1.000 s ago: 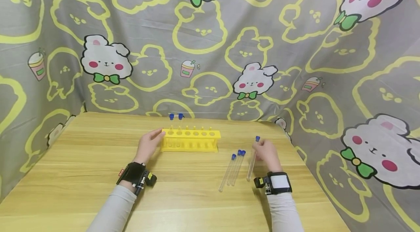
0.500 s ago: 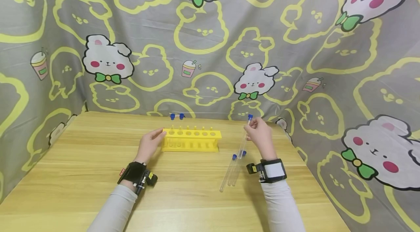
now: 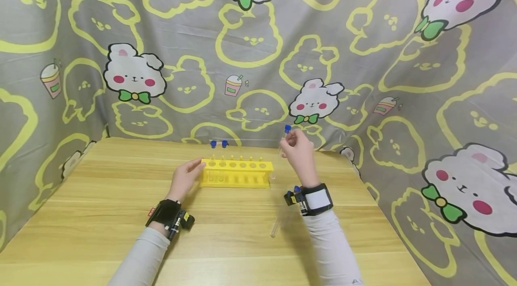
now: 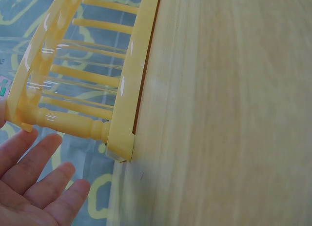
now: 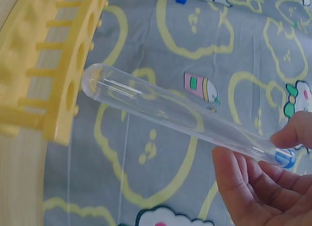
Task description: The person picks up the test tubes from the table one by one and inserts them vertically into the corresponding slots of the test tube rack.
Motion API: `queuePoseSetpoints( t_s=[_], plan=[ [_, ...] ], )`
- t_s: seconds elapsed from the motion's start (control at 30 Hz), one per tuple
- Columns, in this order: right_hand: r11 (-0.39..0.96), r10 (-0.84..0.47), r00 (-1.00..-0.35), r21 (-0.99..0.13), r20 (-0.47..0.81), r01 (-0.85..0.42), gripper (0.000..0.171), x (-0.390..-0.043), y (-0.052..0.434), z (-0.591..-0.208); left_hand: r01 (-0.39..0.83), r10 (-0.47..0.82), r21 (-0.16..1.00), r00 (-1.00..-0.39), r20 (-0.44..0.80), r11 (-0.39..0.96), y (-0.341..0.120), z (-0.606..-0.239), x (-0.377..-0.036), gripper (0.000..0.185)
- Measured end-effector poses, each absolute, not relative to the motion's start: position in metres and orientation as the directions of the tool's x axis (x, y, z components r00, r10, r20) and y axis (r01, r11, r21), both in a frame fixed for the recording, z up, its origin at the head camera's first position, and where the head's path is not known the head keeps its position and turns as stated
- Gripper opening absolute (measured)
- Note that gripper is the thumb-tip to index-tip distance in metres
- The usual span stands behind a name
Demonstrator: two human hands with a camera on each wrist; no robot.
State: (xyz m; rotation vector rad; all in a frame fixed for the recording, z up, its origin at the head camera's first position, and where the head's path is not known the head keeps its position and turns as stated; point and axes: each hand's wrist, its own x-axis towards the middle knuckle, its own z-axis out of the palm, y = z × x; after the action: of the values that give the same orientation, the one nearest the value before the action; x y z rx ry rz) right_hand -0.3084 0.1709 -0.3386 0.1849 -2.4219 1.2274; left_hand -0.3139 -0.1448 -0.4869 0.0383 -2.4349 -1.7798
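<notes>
Head view hides most of my test tube behind my right hand, which pinches its blue cap above the yellow rack's right end. My left hand rests flat against the rack's left end, fingers straight.

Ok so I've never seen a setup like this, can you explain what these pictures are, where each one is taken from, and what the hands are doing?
These are a person's two bare hands, filmed by three worn cameras. The wide picture comes from a head camera looking down at a wooden table. The other two come from cameras strapped to each wrist. The left hand rests against the end of a yellow test tube rack. The right hand pinches a clear test tube near its blue cap, lifted beside the rack. More capped tubes lie on the table, partly hidden by the right arm.
</notes>
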Motion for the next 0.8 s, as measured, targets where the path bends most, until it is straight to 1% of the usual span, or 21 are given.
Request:
queuePoseSetpoints(
  t_s=[0.27, 0.5, 0.8],
  plan=[
    [0.602, 0.024, -0.85, -0.686, 0.527, -0.409, 0.015, -0.314, 0.138, -0.333, 0.052, -0.095, 0.951, -0.992, 0.085, 0.303, -0.144, -0.487, -0.314, 0.059],
    [0.62, 0.016, -0.803, -0.636, 0.595, -0.459, 0.014, -0.32, 0.117, -0.335, 0.048, -0.1, 0.95, -0.992, 0.082, 0.308, -0.143, -0.485, -0.313, 0.057],
    [0.556, -0.054, -0.767, -0.619, 0.639, -0.555, 0.013, -0.323, 0.095, -0.348, 0.041, -0.094, 0.953, -0.993, 0.072, 0.299, -0.143, -0.484, -0.312, 0.056]
  ],
)
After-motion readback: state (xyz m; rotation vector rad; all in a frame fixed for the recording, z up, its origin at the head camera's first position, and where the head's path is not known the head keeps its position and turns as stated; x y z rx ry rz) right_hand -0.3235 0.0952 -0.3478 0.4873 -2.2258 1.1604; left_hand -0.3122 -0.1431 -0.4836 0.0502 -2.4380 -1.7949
